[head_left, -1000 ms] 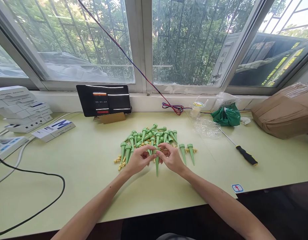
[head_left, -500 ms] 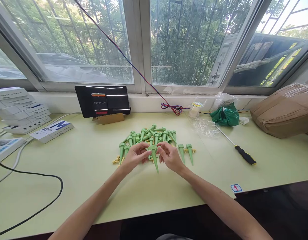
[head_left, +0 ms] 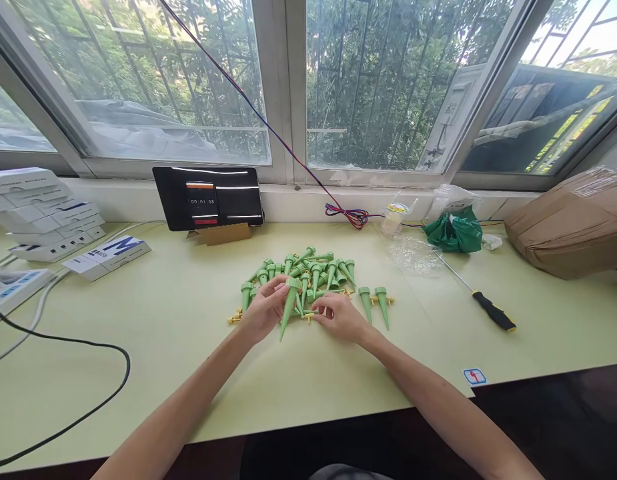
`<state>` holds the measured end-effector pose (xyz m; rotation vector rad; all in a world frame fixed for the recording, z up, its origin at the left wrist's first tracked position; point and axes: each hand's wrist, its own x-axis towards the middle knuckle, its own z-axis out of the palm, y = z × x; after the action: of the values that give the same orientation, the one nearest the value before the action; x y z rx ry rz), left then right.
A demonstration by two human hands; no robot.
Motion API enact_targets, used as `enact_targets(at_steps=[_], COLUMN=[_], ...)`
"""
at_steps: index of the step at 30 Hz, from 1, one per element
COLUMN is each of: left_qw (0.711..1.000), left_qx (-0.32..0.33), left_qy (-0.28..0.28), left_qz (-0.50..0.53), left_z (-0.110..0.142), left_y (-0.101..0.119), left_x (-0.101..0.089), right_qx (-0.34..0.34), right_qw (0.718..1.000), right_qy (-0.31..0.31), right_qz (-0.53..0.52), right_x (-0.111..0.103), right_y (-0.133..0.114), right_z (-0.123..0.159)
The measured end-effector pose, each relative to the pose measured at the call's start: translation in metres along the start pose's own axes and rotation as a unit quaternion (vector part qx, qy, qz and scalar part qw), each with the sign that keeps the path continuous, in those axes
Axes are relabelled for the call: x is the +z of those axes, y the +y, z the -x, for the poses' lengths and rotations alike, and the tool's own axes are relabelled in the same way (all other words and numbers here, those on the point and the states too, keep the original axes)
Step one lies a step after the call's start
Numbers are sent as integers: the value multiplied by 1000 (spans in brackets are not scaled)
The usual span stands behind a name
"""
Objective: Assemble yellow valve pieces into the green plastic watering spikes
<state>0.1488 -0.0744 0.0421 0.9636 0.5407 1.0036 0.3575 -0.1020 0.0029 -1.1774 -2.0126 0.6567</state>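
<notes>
My left hand (head_left: 265, 309) is closed around the capped top of a green plant watering spike (head_left: 288, 310), whose tip points down and slightly left. Just to its right, my right hand (head_left: 341, 317) has thumb and fingers pinched at a small yellow T-shaped valve (head_left: 309, 318) low over the table. Behind both hands lies a pile of similar green spikes (head_left: 317, 275), with yellow valves among them. Two more green spikes (head_left: 381, 305) lie side by side to the right of my right hand, yellow pieces beside their upper ends.
A black-handled screwdriver (head_left: 493, 311) lies at right, near a green plastic bag (head_left: 453, 232) and a wrapped brown parcel (head_left: 568, 230). A tablet showing a timer (head_left: 208, 200) leans at the back. White boxes (head_left: 108, 257) and a black cable (head_left: 88, 347) occupy the left.
My left hand has carried the green spike a little left and tilted it the other way. The right hand has left the spike and dropped to the yellow valve.
</notes>
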Motion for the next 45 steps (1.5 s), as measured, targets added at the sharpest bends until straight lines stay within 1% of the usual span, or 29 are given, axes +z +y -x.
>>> enact_targets(at_steps=[8,18,27,38,45], left_qw=[999,999,999,999,1000], left_qx=[-4,3,7,5,-6], left_qy=[-25,-26,-32,-31,-21], left_qz=[-35,-36,-27,-41,-7], left_z=[1,0,0,0,0], left_y=[-2,-3,-4,-4,-3], left_x=[-1,-1,-1,-3,0], right_qx=[-16,-25,-10,11,-1], right_qw=[999,998,997,993,995], right_qy=[-15,-29,-45,-69,-51], right_qz=[38,50,54,99,88], right_x=[5,6,4,2,1], right_y=[3,3,-1,-6,-8], right_z=[2,4,3,3,5])
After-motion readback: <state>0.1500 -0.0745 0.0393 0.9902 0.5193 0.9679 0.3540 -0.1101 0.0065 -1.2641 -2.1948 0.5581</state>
